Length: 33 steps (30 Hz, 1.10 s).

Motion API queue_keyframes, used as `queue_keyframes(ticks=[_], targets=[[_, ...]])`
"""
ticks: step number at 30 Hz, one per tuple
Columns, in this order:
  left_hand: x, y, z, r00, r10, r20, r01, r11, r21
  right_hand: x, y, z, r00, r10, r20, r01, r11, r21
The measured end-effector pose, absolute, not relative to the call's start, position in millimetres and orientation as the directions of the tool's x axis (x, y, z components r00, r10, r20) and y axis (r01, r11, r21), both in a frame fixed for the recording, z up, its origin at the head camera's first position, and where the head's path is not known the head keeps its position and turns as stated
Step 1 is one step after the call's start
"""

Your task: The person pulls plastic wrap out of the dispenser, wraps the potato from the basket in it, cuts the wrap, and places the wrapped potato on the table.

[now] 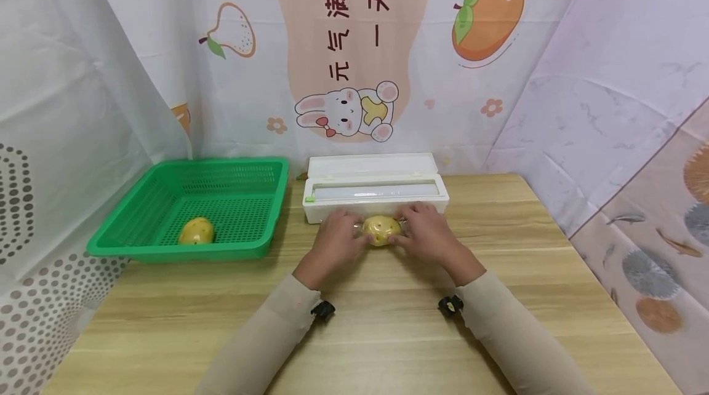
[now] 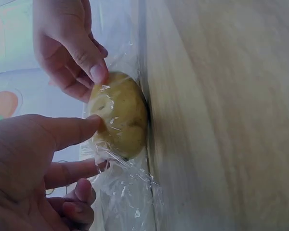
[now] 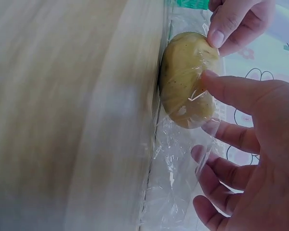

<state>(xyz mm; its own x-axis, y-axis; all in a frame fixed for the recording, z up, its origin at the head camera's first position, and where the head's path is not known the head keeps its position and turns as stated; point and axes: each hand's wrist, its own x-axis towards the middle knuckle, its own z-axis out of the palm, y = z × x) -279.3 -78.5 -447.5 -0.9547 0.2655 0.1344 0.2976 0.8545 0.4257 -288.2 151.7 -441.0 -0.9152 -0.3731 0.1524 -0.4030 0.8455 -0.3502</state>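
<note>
A yellow potato (image 1: 381,231) lies on the table in front of the white box, with clear cling film (image 2: 123,192) over it and spreading out past both its ends. My left hand (image 1: 339,238) holds its left end, thumb on the film-covered skin and forefinger at the end. From the other side my right hand (image 1: 428,234) holds the right end the same way, its remaining fingers spread along the loose film (image 3: 168,178). In both wrist views the film looks wrinkled and shiny, stretched smooth across the potato.
Behind the hands stands a white cling film box (image 1: 376,210), its lid (image 1: 371,165) raised and a film roll (image 1: 376,191) inside. At left, a green basket (image 1: 221,251) holds another potato (image 1: 196,231). A printed curtain (image 1: 443,118) hangs behind the wooden table (image 1: 382,346).
</note>
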Motion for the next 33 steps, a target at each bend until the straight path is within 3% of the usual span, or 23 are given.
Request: queue_keyframes(ticks=[10,16,20,27,33], targets=[[-278,-86,-438,-0.953,0.267,0.146,0.304,0.826,0.475,-286,153,-431,-0.909,-0.381,0.17,-0.417,0.83,-0.371],[-269,-105,-433,-0.962,0.137,0.237,0.248,0.799,0.548,-282,153,-422,-0.892,-0.393,0.223,-0.452,0.757,-0.471],[-268,-121,-437,-0.962,0.027,0.271,0.194,0.766,0.613,-285,147,-409,-0.872,-0.413,0.265,-0.49,0.736,-0.466],[-267,-137,-442,-0.938,-0.082,0.337,0.185,0.704,0.685,-307,104,-385,-0.848,-0.476,0.232,-0.529,0.762,-0.374],[-273,-140,-441,-0.95,-0.101,0.295,0.146,0.691,0.708,-328,56,-373,-0.847,-0.482,0.224,-0.532,0.766,-0.361]])
